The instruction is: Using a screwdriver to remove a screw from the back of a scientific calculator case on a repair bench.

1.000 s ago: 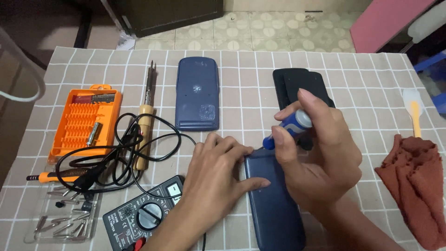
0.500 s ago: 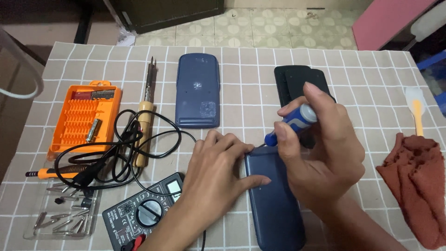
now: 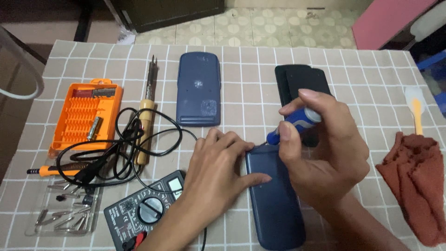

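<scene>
Head view: the left hand (image 3: pixel 218 172) lies flat, fingers spread, on the blue case (image 3: pixel 274 195). The right hand (image 3: pixel 325 148) pinches a screwdriver (image 3: pixel 295 125) at its top edge. Far left of the case, an orange bit box (image 3: pixel 86 116) holds bits.

The tabletop (image 3: pixel 381 88) is covered by a matt woven cloth in a beige check. The dark blue device casing (image 3: pixel 274 204) is seen as smooth plastic with a dull satin finish, and the same is shown by the second blue casing (image 3: pixel 198 88), scuffed pale at its middle. The screwdriver (image 3: pixel 297 123) is given a glossy blue plastic handle banded in grey. The soldering iron (image 3: pixel 147 121) is fitted with a smooth wooden handle and a dull metal shaft. The bit case (image 3: pixel 86 116) is moulded in bright orange plastic. The rust-red rag (image 3: pixel 416 186) is seen as soft, crumpled cloth.
</scene>
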